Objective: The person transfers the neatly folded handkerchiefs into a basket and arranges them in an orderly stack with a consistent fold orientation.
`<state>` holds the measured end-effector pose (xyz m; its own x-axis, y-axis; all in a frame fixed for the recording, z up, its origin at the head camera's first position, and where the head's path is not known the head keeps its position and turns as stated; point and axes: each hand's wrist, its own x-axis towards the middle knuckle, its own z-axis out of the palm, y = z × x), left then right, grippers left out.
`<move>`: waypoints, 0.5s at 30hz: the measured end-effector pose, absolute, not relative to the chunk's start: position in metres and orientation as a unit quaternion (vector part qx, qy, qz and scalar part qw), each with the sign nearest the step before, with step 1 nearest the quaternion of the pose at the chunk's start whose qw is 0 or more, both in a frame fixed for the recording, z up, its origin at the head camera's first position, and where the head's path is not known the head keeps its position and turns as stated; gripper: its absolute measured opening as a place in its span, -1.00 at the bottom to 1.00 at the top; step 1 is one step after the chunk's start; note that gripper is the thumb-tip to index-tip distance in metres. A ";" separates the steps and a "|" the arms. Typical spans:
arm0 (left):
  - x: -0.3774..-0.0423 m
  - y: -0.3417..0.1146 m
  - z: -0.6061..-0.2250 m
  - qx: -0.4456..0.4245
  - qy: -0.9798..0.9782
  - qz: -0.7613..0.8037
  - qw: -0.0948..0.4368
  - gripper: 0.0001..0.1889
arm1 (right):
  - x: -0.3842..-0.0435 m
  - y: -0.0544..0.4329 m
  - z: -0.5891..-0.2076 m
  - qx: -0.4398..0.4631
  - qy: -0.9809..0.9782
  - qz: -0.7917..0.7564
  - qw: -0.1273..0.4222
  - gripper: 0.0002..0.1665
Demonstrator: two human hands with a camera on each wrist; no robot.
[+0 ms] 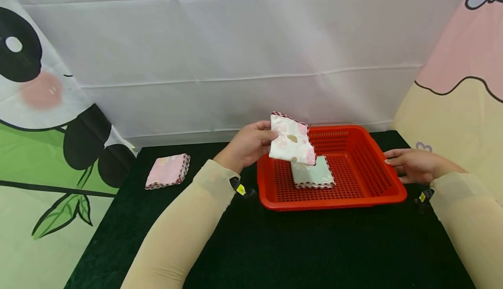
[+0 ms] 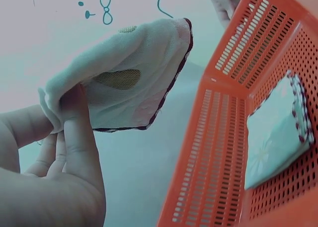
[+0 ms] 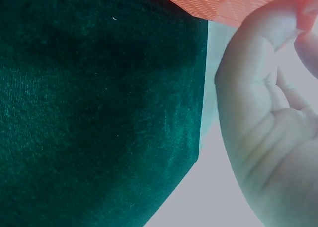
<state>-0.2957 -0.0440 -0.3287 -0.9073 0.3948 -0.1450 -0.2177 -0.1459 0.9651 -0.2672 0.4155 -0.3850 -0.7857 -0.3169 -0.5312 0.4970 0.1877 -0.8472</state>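
Note:
Between the thumb and fingers of my left hand (image 1: 251, 144) is a folded white handkerchief (image 1: 291, 139) with pink and tan spots and a dark red-and-white edge. It hangs in the air over the left part of a red plastic basket (image 1: 353, 195). Inside the basket lies a folded pale green handkerchief (image 1: 312, 173), also seen in the left wrist view. At the basket's right side, my right hand (image 1: 418, 165) pinches the rim, which shows at the top of the right wrist view. A folded pink handkerchief (image 1: 167, 170) lies on the table to the left.
The table is covered with dark green cloth (image 1: 314, 245). A white hanging sheet (image 1: 243, 53) stands behind it, with printed cartoon shapes at both sides. The basket sits near the table's back right.

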 end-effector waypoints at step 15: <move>-0.297 -0.005 -0.325 0.055 0.602 0.768 0.210 -0.60 | -0.265 0.414 -0.385 0.061 0.697 -0.639 0.320 -0.73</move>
<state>-0.2970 -0.0046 -0.3246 -0.9059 0.3887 -0.1677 -0.2556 -0.1865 0.9486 -0.2646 0.4144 -0.3847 -0.7872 -0.3238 -0.5248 0.4945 0.1770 -0.8510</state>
